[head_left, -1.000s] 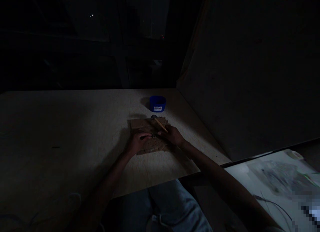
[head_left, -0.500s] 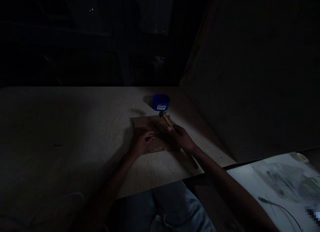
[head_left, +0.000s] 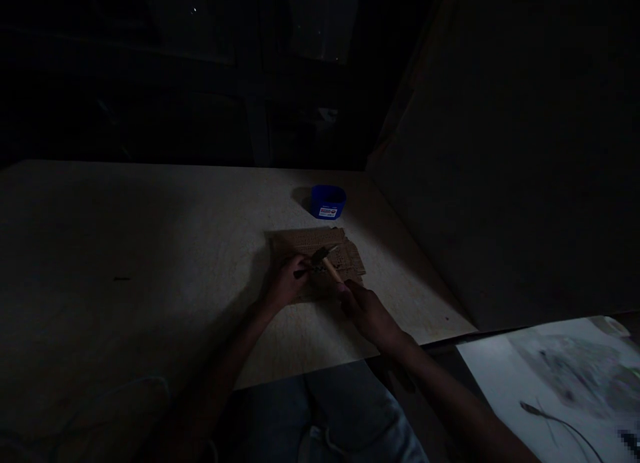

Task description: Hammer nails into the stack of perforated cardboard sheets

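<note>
My right hand (head_left: 364,308) is closed round the wooden handle of a hammer (head_left: 331,270). The hammer's dark metal head is low over a piece of brown corrugated cardboard (head_left: 315,238), close to the fingertips of my left hand. My left hand (head_left: 289,280) rests at the cardboard's left side with thumb and fingers pinched together. Whatever is between those fingertips is too small and dark to make out. The cardboard lies on the pale wooden table (head_left: 200,243) and has ragged edges at the right.
Behind the cardboard stands a blue plastic container (head_left: 328,203) with a white label. A small dark strip (head_left: 121,278) lies at the left. A dark panel (head_left: 505,183) rises along the table's right side. Lower right, a white surface (head_left: 493,376) bears a cable (head_left: 555,418) and clear plastic.
My right hand has swung the hammer down and nearer to me, so its head is now by my left fingertips. My left hand stays at the cardboard. The view has shifted slightly.
</note>
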The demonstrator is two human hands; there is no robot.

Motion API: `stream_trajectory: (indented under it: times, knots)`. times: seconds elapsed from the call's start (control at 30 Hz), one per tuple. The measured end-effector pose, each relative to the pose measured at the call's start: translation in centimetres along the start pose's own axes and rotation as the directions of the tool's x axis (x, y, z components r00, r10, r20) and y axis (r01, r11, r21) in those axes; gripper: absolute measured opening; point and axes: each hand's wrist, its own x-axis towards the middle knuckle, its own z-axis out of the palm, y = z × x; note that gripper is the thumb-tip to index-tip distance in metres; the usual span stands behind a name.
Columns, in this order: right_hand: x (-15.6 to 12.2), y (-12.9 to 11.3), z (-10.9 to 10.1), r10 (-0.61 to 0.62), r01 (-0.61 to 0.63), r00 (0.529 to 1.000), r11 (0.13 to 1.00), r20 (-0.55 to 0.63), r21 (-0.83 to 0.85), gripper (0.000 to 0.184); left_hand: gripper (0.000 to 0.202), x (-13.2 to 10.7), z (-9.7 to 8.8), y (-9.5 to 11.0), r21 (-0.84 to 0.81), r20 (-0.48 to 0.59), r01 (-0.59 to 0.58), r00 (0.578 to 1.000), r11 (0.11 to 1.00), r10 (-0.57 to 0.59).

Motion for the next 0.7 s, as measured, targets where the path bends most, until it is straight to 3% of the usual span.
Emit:
stream_trajectory:
  times: [0.1, 0.23, 0.43, 0.57, 0.7]
  knots:
    - [0.5, 0.6, 0.2, 0.042, -0.04, 0.998, 0.998, 0.044, -0.052, 0.044, 0.026, 0.1, 0.2, 0.0, 0.002, 0.014, 0.016, 1.0, 1.0, -0.016]
    - [0.2, 0.6, 0.2, -0.022, 0.021, 0.999, 0.999, -0.024, -0.044, 0.046, 0.027, 0.1, 0.2, 0.0, 0.023, 0.024, 0.024, 0.999, 0.999, -0.025]
    - [0.5, 0.9, 0.4, 0.057, -0.05, 0.997, 0.992, 0.058, -0.116, 0.034, 0.026, 0.1, 0.2, 0.2, 0.09, 0.013, 0.007, 1.0, 0.996, -0.008]
    - [-0.2, 0.5, -0.1, 0.001, 0.0, 0.999, 1.0, -0.032, 0.029, 0.044, 0.026, 0.0, 0.1, 0.2, 0.114, 0.013, -0.022, 1.0, 0.993, 0.021]
    - [-1.2, 0.9, -0.1, 0.092, -0.051, 0.986, 0.961, -0.14, 0.273, 0.048, 0.023, 0.0, -0.1, 0.2, 0.139, 0.026, -0.041, 0.999, 0.989, 0.037]
